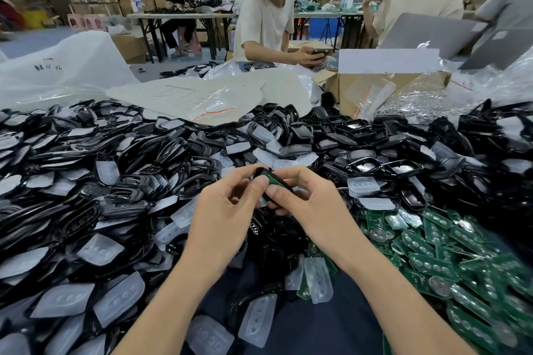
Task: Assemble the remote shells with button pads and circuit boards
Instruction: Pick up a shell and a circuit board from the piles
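Both my hands meet over the middle of the heap and hold one black remote shell with a green circuit board showing inside it. My left hand grips the shell's left side, thumb pressed on the board. My right hand pinches the right side, thumb on top, fingers curled underneath. Most of the shell is hidden by my fingers. Loose black shells cover the table to the left and far side. Translucent button pads lie scattered among them. Green circuit boards are piled at the right.
Plastic bags and an open cardboard box stand beyond the heap. A bag of small metal parts lies at the far right. Two people sit across the table, one holding a phone; laptops stand at the right.
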The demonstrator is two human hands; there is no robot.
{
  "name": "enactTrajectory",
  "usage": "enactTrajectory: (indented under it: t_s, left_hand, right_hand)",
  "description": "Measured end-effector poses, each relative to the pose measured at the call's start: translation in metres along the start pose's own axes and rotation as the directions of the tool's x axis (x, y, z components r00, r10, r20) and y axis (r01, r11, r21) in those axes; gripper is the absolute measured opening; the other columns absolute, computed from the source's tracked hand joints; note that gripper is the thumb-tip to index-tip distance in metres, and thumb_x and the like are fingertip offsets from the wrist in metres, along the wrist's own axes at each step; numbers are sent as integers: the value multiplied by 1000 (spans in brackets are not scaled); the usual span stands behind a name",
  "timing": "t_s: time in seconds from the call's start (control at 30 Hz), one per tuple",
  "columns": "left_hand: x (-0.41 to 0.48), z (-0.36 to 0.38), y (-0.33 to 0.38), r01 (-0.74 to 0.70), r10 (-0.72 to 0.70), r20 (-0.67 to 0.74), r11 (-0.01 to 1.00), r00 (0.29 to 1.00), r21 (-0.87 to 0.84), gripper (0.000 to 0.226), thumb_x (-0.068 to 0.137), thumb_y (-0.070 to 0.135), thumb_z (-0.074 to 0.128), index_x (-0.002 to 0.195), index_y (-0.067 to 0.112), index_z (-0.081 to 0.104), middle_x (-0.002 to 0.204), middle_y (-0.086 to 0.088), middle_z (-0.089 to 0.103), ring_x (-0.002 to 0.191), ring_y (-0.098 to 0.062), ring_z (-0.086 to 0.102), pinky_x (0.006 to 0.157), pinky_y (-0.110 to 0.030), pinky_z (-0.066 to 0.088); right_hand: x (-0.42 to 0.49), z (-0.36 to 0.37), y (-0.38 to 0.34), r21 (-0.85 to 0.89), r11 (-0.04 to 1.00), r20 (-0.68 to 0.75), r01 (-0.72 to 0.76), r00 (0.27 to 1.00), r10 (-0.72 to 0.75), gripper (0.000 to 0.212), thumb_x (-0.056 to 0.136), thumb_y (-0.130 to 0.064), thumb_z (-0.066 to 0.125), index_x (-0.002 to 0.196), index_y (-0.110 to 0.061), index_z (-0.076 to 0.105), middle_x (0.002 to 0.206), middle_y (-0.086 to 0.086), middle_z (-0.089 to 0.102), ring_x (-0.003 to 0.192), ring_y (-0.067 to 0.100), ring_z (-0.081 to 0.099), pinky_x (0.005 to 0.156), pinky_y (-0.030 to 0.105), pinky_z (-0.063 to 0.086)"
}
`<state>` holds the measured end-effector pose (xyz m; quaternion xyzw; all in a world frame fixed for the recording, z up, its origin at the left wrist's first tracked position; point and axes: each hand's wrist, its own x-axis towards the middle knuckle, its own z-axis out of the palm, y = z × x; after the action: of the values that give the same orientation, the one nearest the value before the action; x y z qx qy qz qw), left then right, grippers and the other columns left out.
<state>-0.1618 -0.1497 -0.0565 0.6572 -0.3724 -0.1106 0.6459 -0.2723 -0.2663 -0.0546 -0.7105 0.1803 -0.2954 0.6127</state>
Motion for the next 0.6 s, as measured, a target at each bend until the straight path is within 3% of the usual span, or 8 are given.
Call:
enactTrajectory:
  t_s: [0.1, 0.27, 0.4, 0.5, 0.6]
  left_hand:
    - [-1, 0, 1, -11, 10, 2, 999, 1000, 33, 17, 98, 27, 65, 111, 34, 74, 86, 11, 75, 71, -4, 68, 66, -15, 52]
    - [-5, -11, 7, -8, 5, 64, 999, 998, 50, 22, 103, 18, 56, 114, 29, 71, 90, 8, 75, 79, -10, 70, 69, -21, 56]
    - [-16, -55, 13, 70, -83, 78, 984, 993, 163, 21, 103, 18, 55, 109, 33, 69, 89, 9, 74, 79, -13, 69, 64, -22, 57]
    - [-33, -93, 22, 87, -156, 192, 941, 969, 326, 21, 102, 16, 56, 100, 30, 72, 83, 3, 73, 74, -16, 67, 63, -32, 56]
    - [-54, -114, 33, 101, -254, 298, 889, 920, 446, 15, 100, 23, 60, 95, 27, 73, 73, 1, 68, 66, -15, 63, 63, -33, 54]
  right_hand:
    - [-1, -1, 2, -134, 991, -21, 30, 999, -33, 14, 91, -34, 75, 105, -34, 71, 99, -7, 75, 92, 14, 72, 86, 40, 59]
    - [-4, 3, -6, -245, 954, -107, 171, 973, -202, 16, 92, -29, 75, 95, -41, 65, 89, -16, 72, 85, 3, 69, 74, 19, 55]
    - [-3, 0, -10, -179, 956, -260, 232, 926, -273, 19, 93, -26, 74, 94, -41, 62, 87, -20, 69, 85, -1, 66, 76, 17, 54]
    - [-2, -1, -11, -150, 963, -293, 224, 920, -260, 23, 94, -22, 73, 93, -41, 60, 84, -30, 67, 83, -6, 63, 77, 12, 51]
    - [-1, 2, -13, -115, 972, -317, 207, 919, -233, 21, 96, -22, 70, 96, -40, 60, 93, -15, 67, 87, 2, 66, 80, 22, 56]
